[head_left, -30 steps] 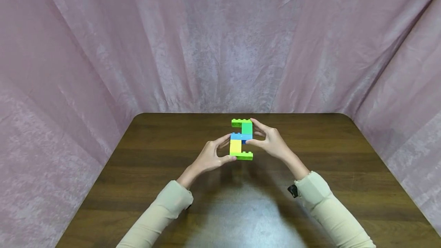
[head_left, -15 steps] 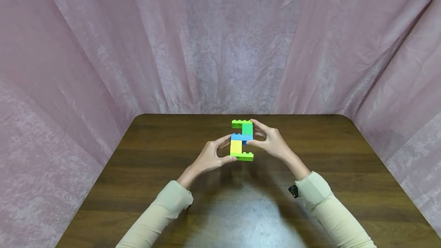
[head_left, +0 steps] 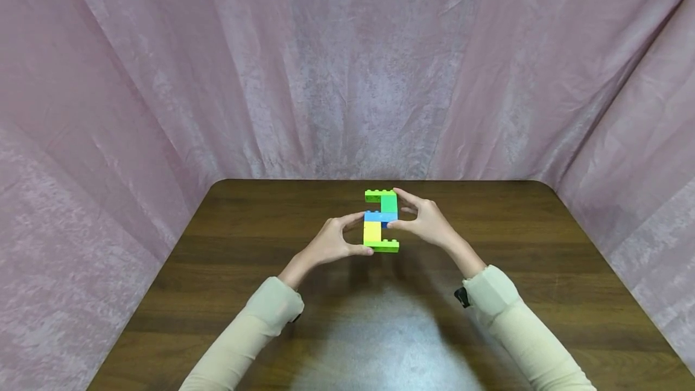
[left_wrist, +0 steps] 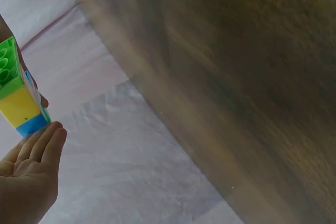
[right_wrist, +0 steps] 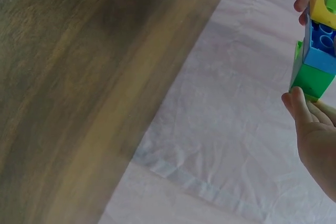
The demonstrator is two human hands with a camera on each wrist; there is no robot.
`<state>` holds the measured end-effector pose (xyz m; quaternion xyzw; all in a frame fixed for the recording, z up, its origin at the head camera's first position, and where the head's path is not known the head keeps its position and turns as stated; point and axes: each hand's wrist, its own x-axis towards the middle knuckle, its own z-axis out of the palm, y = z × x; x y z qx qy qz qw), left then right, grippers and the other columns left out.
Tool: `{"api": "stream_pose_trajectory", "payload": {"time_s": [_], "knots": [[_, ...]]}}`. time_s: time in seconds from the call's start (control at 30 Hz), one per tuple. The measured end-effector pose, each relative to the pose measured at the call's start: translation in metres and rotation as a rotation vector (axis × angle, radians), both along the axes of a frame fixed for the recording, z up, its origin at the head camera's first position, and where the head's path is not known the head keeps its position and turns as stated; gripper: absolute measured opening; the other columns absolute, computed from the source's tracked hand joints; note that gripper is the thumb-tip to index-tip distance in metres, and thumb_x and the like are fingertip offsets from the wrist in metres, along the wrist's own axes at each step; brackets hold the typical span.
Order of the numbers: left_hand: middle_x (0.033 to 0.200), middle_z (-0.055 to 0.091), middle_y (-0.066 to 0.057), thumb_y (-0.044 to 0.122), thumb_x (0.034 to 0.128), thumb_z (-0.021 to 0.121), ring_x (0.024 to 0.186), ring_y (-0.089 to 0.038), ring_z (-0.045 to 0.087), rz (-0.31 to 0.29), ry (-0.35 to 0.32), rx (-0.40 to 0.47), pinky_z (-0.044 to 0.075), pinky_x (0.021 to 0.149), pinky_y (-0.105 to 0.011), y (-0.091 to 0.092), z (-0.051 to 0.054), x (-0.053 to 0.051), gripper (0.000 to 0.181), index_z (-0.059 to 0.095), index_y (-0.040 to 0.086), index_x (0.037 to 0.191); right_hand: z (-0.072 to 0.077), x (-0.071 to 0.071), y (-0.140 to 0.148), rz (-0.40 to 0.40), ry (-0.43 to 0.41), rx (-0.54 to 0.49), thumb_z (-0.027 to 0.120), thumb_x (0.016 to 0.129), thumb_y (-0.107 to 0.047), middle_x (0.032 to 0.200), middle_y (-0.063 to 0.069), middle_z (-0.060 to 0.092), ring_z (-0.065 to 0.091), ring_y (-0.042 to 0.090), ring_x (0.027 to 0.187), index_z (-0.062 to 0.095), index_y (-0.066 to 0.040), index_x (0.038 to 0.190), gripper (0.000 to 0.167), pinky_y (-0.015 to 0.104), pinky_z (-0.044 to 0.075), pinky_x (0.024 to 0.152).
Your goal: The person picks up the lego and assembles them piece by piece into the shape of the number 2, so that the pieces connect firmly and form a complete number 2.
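A joined stack of toy building bricks (head_left: 372, 231) is held up over the table in the head view. A lime brick (head_left: 373, 197) tops it, with a green brick (head_left: 388, 204) below at the right. Under these come a blue brick (head_left: 380, 217), a yellow brick and a bottom lime brick (head_left: 387, 247). My left hand (head_left: 332, 242) grips the stack's left side, thumb at the bottom lime brick and fingers by the blue one. Across from it my right hand (head_left: 429, 221) pinches the upper part between thumb and index finger. Both wrist views catch the stack only at the frame edge.
A dark wooden table (head_left: 228, 258) lies below the hands, with their shadows and a bright reflection on it. Pink curtains (head_left: 347, 65) hang behind and at both sides. A small black object (head_left: 461, 297) shows at the right cuff.
The left hand's knuckles and cuff have risen slightly. The brick stack and both grips stay nearly as they were.
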<state>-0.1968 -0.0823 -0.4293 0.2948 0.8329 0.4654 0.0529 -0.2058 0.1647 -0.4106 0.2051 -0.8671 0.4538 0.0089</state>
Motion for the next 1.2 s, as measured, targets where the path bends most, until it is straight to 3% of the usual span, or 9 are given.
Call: {"api": "stream_pose_trajectory", "payload": {"time_s": [0.27, 0.47, 0.63, 0.77, 0.83, 0.97, 1.2], "knots": [[0.140, 0.055, -0.019, 0.025, 0.0723, 0.087, 0.132, -0.031, 0.052, 0.000, -0.043, -0.143, 0.043, 0.111, -0.047, 0.004, -0.017, -0.010, 0.081, 0.049, -0.004, 0.139, -0.016, -0.007, -0.002, 0.005, -0.083, 0.126, 0.077, 0.084, -0.024, 0.152, 0.023, 0.039, 0.048, 0.043, 0.132, 0.035, 0.000, 0.149, 0.082, 0.055, 0.046, 0.104], [0.134, 0.061, -0.018, 0.030, 0.0678, 0.090, 0.126, -0.030, 0.057, -0.003, -0.077, -0.292, 0.049, 0.105, -0.046, 0.007, -0.031, -0.007, 0.082, 0.054, -0.004, 0.134, -0.031, -0.006, -0.005, 0.018, -0.143, 0.261, 0.081, 0.080, -0.025, 0.145, 0.024, 0.048, 0.048, 0.038, 0.132, 0.043, 0.002, 0.144, 0.080, 0.056, 0.043, 0.107], [0.135, 0.060, -0.020, 0.031, 0.0689, 0.089, 0.126, -0.031, 0.057, -0.008, -0.125, -0.337, 0.050, 0.104, -0.045, 0.009, -0.035, -0.006, 0.082, 0.054, -0.006, 0.133, -0.041, -0.007, -0.005, 0.022, -0.158, 0.309, 0.083, 0.077, -0.027, 0.142, 0.024, 0.052, 0.048, 0.039, 0.133, 0.046, 0.005, 0.140, 0.080, 0.055, 0.045, 0.105], [0.133, 0.061, -0.019, 0.034, 0.0685, 0.089, 0.117, -0.025, 0.062, -0.011, -0.093, -0.400, 0.053, 0.100, -0.040, 0.011, -0.038, -0.007, 0.081, 0.056, -0.006, 0.131, -0.048, -0.009, -0.004, 0.024, -0.163, 0.333, 0.083, 0.077, -0.026, 0.142, 0.024, 0.052, 0.050, 0.039, 0.131, 0.046, 0.005, 0.141, 0.080, 0.055, 0.046, 0.104], [0.131, 0.063, -0.019, 0.036, 0.0681, 0.089, 0.102, -0.019, 0.064, -0.015, -0.069, -0.433, 0.054, 0.094, -0.035, 0.013, -0.041, -0.008, 0.081, 0.057, -0.005, 0.131, -0.051, -0.010, -0.004, 0.020, -0.167, 0.344, 0.083, 0.078, -0.026, 0.141, 0.023, 0.053, 0.051, 0.038, 0.131, 0.045, 0.005, 0.141, 0.080, 0.054, 0.047, 0.104], [0.126, 0.066, -0.016, 0.036, 0.0673, 0.089, 0.081, -0.013, 0.054, -0.028, -0.034, -0.462, 0.053, 0.083, -0.030, 0.014, -0.045, -0.009, 0.079, 0.060, -0.004, 0.128, -0.054, -0.010, -0.006, 0.015, -0.177, 0.358, 0.082, 0.078, -0.024, 0.143, 0.024, 0.051, 0.050, 0.039, 0.131, 0.044, 0.005, 0.142, 0.080, 0.053, 0.046, 0.106], [0.130, 0.064, -0.017, 0.038, 0.0672, 0.089, 0.097, -0.016, 0.061, -0.026, -0.028, -0.492, 0.055, 0.094, -0.037, 0.016, -0.051, -0.008, 0.082, 0.058, -0.004, 0.130, -0.060, -0.010, -0.010, 0.024, -0.183, 0.404, 0.081, 0.080, -0.023, 0.144, 0.027, 0.048, 0.049, 0.040, 0.132, 0.041, 0.008, 0.143, 0.081, 0.053, 0.045, 0.106]]}}
